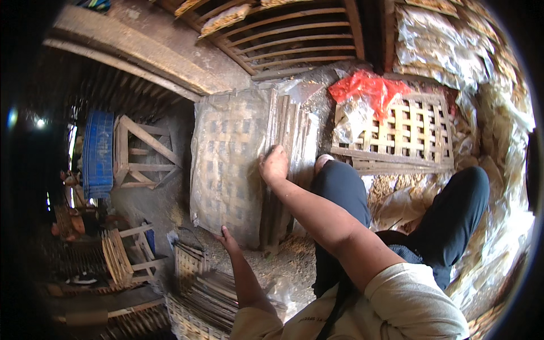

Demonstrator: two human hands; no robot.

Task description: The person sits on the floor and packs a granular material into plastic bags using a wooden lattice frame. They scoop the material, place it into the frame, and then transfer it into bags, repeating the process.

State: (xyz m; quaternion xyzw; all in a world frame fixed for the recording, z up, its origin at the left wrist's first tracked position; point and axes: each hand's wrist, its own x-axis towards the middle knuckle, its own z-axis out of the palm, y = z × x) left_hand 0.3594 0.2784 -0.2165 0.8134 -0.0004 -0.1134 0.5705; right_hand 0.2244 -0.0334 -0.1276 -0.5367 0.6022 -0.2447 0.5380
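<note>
A stack of woven bamboo trays (231, 165) stands before me, its top one covered with cloudy plastic sheeting. My left hand (228, 241) grips the near corner of that top tray, thumb at the edge and fingers mostly hidden below. The fingers of my right hand (275, 165) are curled at the tray's right-hand wooden edge, above the layered rims of the trays under it. To the right, beyond my knee, another lattice tray (401, 131) carries a crumpled red plastic bag (367, 89) and clear plastic.
Slatted wooden racks (297, 38) stand behind. Plastic sheets (497, 204) and packed trays line the right side. At left are a blue crate stack (98, 155) and a wooden frame (148, 166). More trays and a woven basket (191, 321) lie at lower left. Grains litter the floor (293, 257).
</note>
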